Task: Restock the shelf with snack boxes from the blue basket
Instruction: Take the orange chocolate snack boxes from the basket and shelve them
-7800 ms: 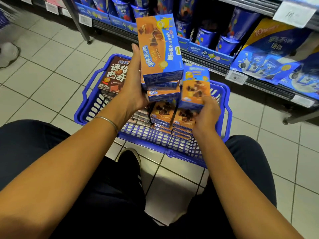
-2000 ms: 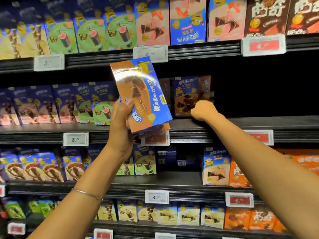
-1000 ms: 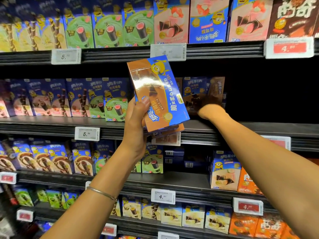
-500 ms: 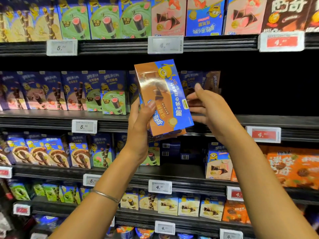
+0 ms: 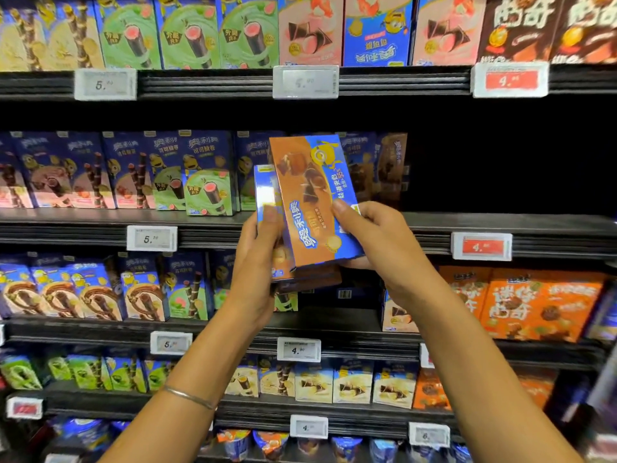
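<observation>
I stand facing the shelf (image 5: 500, 225). My left hand (image 5: 257, 259) grips a small stack of orange-and-blue snack boxes (image 5: 267, 195) from below, at chest height in front of the middle shelf. My right hand (image 5: 374, 238) pinches the front box (image 5: 310, 202) of that stack, thumb on its face and fingers behind, tilting it slightly. Matching boxes (image 5: 384, 165) stand at the back of the middle shelf, just behind the held ones. The blue basket is out of view.
To the right of the matching boxes the middle shelf is a dark gap (image 5: 500, 162). Blue-and-green roll boxes (image 5: 207, 175) fill its left part. Orange boxes (image 5: 541, 305) sit one shelf lower at right. Price tags (image 5: 480, 246) line the shelf edges.
My right hand has come back from the shelf and taken hold of the front box in my left hand's stack. The stack has shifted slightly right and lower.
</observation>
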Demonstrator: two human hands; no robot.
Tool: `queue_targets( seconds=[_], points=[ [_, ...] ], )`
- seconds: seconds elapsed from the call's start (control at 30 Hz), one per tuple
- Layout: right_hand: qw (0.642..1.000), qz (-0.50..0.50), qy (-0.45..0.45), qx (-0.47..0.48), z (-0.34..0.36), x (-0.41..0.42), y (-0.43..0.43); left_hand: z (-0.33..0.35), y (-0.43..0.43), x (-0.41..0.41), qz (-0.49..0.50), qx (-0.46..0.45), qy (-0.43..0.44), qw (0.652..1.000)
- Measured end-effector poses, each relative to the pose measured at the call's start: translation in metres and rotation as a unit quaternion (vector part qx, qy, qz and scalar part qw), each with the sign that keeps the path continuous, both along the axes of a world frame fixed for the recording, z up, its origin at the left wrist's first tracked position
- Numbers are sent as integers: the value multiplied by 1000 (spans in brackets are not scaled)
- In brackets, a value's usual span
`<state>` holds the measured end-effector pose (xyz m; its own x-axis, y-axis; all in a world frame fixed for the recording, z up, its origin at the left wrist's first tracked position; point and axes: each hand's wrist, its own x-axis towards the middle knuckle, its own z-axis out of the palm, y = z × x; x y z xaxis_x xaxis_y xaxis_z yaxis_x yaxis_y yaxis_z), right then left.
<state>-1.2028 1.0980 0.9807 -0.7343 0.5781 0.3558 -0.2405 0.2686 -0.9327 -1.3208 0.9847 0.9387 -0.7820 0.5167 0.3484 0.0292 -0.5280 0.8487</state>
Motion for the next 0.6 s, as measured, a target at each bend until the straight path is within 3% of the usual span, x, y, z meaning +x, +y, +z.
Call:
queue_targets(
  seconds=[0.17,0.27,0.4,0.6],
  points=[
    [998,42,-43,2,-1,7,12,-7,0,-7,1,0,-12,1000],
    [999,33,-13,-13,2,11,34,-5,-2,-11,11,4,4,1000],
    [997,-73,16,-7,6,8,77,5,-6,-15,11,17,-17,1000],
    [965,-221,-43,136,12,-4,137,19,-5,-15,5,26,-18,999]
  ],
)
